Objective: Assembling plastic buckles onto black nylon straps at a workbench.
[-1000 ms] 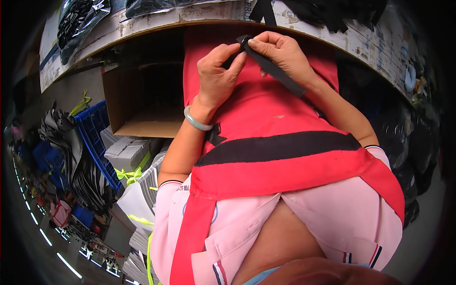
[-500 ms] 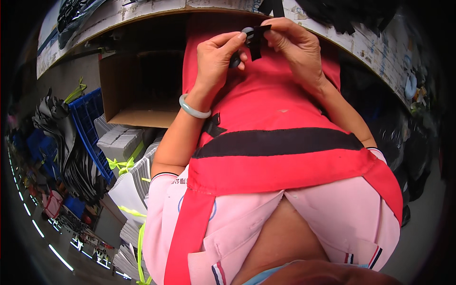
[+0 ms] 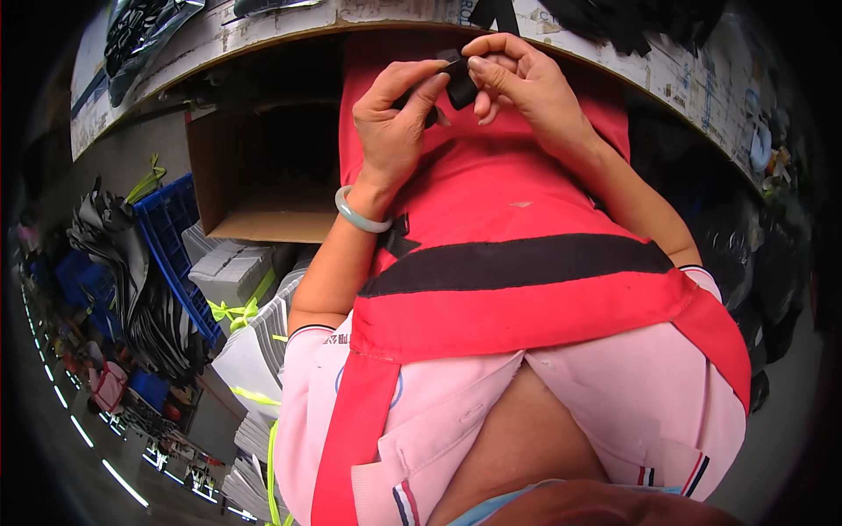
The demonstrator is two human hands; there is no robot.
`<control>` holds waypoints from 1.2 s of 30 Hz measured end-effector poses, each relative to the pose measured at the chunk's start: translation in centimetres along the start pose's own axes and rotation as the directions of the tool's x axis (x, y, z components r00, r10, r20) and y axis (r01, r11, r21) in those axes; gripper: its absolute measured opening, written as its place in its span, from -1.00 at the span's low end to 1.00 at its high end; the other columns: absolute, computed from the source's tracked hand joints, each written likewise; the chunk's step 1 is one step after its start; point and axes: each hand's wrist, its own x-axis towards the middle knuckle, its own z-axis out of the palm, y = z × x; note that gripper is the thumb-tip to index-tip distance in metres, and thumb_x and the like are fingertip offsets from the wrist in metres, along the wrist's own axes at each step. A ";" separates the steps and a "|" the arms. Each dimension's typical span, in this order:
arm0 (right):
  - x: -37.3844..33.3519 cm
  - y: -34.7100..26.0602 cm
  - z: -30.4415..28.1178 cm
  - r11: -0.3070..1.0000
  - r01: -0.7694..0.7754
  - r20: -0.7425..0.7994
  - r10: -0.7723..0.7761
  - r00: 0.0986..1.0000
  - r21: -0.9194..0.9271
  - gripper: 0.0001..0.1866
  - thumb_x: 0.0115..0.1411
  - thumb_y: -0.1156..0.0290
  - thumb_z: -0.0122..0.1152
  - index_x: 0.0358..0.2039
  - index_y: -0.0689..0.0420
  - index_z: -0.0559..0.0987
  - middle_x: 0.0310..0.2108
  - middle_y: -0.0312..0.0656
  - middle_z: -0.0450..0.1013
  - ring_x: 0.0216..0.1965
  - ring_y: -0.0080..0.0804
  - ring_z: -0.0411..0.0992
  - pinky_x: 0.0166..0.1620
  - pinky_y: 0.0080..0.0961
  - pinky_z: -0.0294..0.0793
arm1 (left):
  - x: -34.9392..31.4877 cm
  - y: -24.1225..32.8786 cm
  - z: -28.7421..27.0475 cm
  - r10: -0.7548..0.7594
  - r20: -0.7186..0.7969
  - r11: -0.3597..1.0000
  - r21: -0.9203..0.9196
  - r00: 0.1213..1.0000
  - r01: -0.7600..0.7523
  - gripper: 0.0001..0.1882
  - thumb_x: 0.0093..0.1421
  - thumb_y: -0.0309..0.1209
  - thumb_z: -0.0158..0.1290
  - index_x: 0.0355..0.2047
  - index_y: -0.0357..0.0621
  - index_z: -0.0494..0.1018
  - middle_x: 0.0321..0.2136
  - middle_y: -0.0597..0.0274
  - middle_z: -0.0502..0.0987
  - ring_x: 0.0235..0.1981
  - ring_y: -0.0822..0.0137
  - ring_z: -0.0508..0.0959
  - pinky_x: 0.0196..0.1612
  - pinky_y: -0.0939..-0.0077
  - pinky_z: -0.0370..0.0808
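In front of the red apron (image 3: 526, 188), just below the table edge, both my hands come together on a small black strap piece (image 3: 461, 86). My left hand (image 3: 391, 123), with a pale bangle at its wrist, pinches the strap's upper left edge between thumb and forefinger. Another dark object (image 3: 431, 117) shows partly under those fingers; its kind is hidden. On the right side of the strap my right hand (image 3: 531, 88) closes thumb and forefinger, its other fingers curled. Whatever lies behind the strap cannot be seen.
A worn table (image 3: 368, 12) spans the far side, with black fabric pieces (image 3: 649, 31) and a plastic-wrapped bundle (image 3: 145, 44) on it. An open cardboard box (image 3: 263, 219) sits beneath. At left are a blue crate (image 3: 180, 254) and grey stacks (image 3: 235, 273) tied with yellow-green strips.
My right hand has moved left toward my left hand. The strap piece has turned and now hangs between them; the round grey part seen earlier at my left fingertips is out of sight.
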 end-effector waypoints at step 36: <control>1.3 0.7 -1.8 0.994 0.044 0.079 -0.036 0.996 -0.101 -0.85 0.17 0.46 0.29 -0.32 0.18 0.50 -0.33 -0.27 0.51 -0.25 -0.60 0.47 -0.10 -0.63 0.46 | -3.3 3.4 -1.9 0.087 0.272 0.982 0.139 0.958 -0.128 -0.77 0.08 -0.79 0.08 -0.27 -0.31 0.57 -0.29 0.19 0.47 -0.42 0.48 0.52 -0.43 0.71 0.46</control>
